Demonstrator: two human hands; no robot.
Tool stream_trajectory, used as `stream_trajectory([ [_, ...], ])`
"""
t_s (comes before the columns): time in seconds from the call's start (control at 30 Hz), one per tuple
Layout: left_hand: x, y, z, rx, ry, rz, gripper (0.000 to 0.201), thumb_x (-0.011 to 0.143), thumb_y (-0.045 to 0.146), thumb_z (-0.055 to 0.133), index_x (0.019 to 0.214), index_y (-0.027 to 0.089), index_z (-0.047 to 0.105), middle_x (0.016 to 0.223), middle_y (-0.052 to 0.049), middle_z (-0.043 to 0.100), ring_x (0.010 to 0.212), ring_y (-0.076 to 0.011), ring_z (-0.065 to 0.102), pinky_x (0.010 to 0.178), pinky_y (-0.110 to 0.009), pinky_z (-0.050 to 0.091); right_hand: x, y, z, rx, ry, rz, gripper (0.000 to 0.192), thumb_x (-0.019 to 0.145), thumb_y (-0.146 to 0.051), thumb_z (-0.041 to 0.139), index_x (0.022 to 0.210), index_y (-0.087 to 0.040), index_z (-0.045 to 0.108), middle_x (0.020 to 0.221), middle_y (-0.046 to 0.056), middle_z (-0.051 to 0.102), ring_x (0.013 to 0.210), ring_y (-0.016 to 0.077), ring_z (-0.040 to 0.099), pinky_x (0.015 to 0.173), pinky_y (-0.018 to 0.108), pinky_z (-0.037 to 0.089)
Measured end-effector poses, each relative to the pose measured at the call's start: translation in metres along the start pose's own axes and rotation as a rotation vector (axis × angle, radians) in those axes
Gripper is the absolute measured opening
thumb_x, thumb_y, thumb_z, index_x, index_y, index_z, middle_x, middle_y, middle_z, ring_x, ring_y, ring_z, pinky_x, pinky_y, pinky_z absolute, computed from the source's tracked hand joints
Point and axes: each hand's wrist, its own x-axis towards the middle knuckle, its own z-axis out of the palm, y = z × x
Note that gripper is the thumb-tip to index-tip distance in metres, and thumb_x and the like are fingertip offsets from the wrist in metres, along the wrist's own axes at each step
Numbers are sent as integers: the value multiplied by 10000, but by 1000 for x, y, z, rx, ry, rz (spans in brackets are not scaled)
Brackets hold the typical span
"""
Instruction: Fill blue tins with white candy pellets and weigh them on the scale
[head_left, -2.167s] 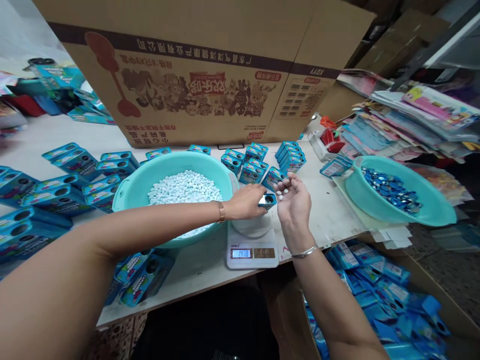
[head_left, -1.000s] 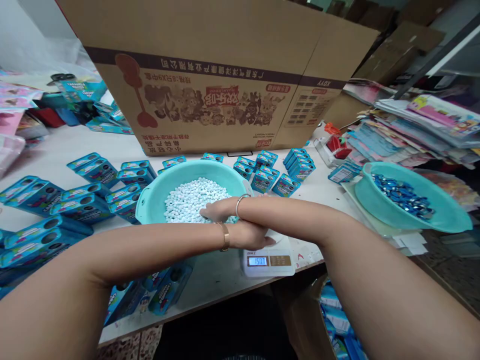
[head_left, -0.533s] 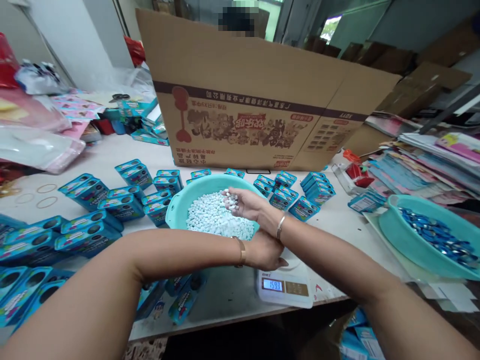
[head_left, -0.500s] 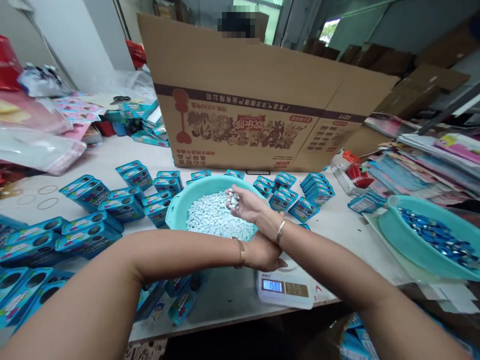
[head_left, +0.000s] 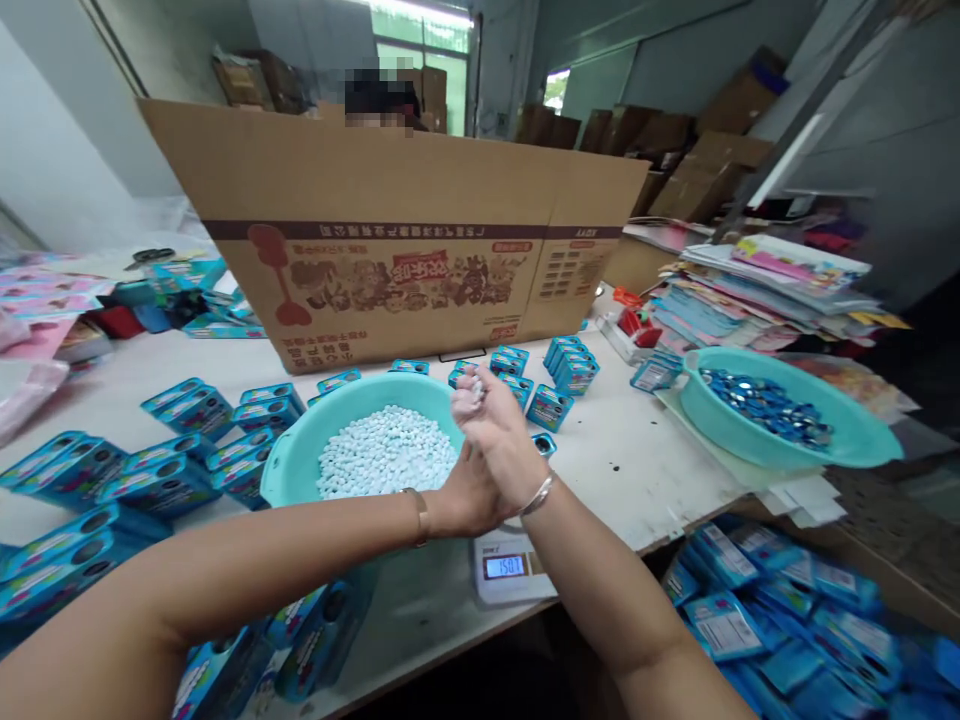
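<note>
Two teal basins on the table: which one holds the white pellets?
The near-left teal basin, beside the right hand and left hand. It holds white pellets; the far-right basin holds shiny blue pieces.

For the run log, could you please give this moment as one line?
right hand: holds white pellets | left hand: by scale | basin: pellets
</note>
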Motion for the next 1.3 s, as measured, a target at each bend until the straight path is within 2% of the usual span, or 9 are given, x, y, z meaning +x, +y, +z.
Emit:
stream_trajectory([
  [0.1,16,7,-6,6,-35,3,829,776,497,667,1443,132,336,1511,-195,368,1446,-390,223,1168,-559,210,-27,-43,-28,4,161,-220,235,903,-328,616,757,-198,485,505,-114,361,344,24,244,320,117,216],
  [0.2,37,17,-7,21,-24,-37,779,746,474,724,1373,120,426,1371,-187,510,1341,-374,394,1118,-528,314,-47,-65,-60,-70,345,-412,248,899,-362,625,770,-193,497,528,-105,405,365,23,298,352,122,270],
  [0.33,62,26,-1,26,-10,-111,514,760,430,721,1185,171,593,1192,-131,630,1177,-340,532,1079,-548,336,-53,-61,-85,-111,458,-480,278,875,-409,645,768,-199,496,540,-103,416,417,38,378,441,149,387],
  [0.5,66,24,4,-15,-24,-130,414,769,378,715,1125,179,644,1094,-102,680,1120,-325,570,1052,-507,358,-46,-48,-87,-166,442,-548,315,832,-474,676,771,-204,526,545,-100,413,450,53,408,479,177,418],
  [0.7,61,19,6,-3,-9,-116,440,770,402,718,1153,199,642,1095,-91,682,1086,-317,587,998,-476,398,-46,-45,-87,-127,433,-556,267,877,-414,638,766,-191,542,528,-99,409,454,56,422,508,185,447],
  [0.9,56,16,-1,-45,30,-78,473,791,482,687,1158,188,629,1105,-95,667,1048,-295,596,940,-433,439,-49,-60,-89,7,433,-433,269,969,-356,500,752,-198,492,498,-110,348,381,45,323,382,143,306],
  [1.07,48,8,-15,-109,112,-72,298,879,369,618,1088,157,642,1038,-77,672,1001,-239,601,921,-381,437,-61,-79,-95,113,437,-361,331,1021,-331,368,731,-197,451,483,-110,317,352,41,298,349,137,249],
  [1.17,47,4,-17,-99,94,-66,163,887,285,615,1003,190,678,936,-40,681,938,-213,601,888,-361,429,-69,-84,-97,149,461,-358,351,1029,-333,344,724,-192,446,475,-111,305,346,40,297,342,140,238],
  [1.3,48,4,-14,-35,74,-36,123,900,257,595,942,218,704,911,-27,674,918,-206,588,874,-358,402,-77,-86,-104,166,485,-359,355,1028,-330,347,716,-190,441,473,-110,301,343,39,295,340,142,233],
])
